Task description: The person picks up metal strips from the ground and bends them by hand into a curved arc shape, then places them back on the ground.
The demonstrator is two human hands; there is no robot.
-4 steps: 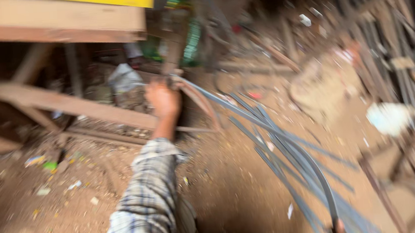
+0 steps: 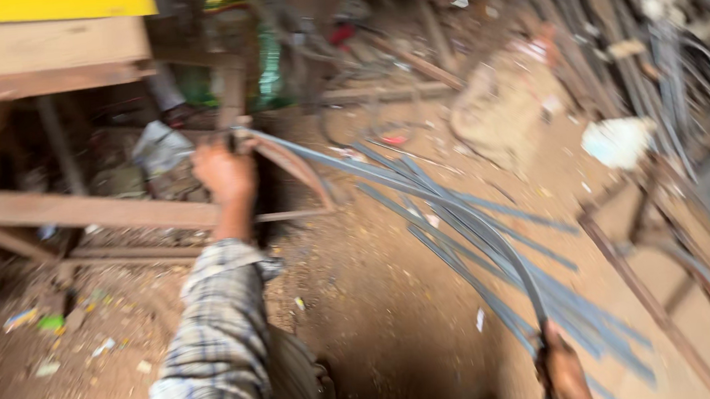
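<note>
Timber framing (image 2: 77, 209) fills the far left above dusty ground. Left hand (image 2: 225, 174), in a plaid sleeve (image 2: 214, 346), has its fingers clenched on the far end of a bent grey metal strip (image 2: 457, 208). That strip arcs rightward over loose strips (image 2: 548, 294) to the right hand (image 2: 564, 373), fingers clamped round its near end.

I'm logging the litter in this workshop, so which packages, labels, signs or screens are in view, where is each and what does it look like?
No screens or readable signs show; the view is blurred.
Yellow panel: top left above wooden boards, flat, bright yellow.
Green package: upper middle behind the left hand, green with pale stripes, kind unclear.
Crumpled white wrapper: right, on the dirt floor, white.
Small green scrap: lower left on the dirt floor.
</note>
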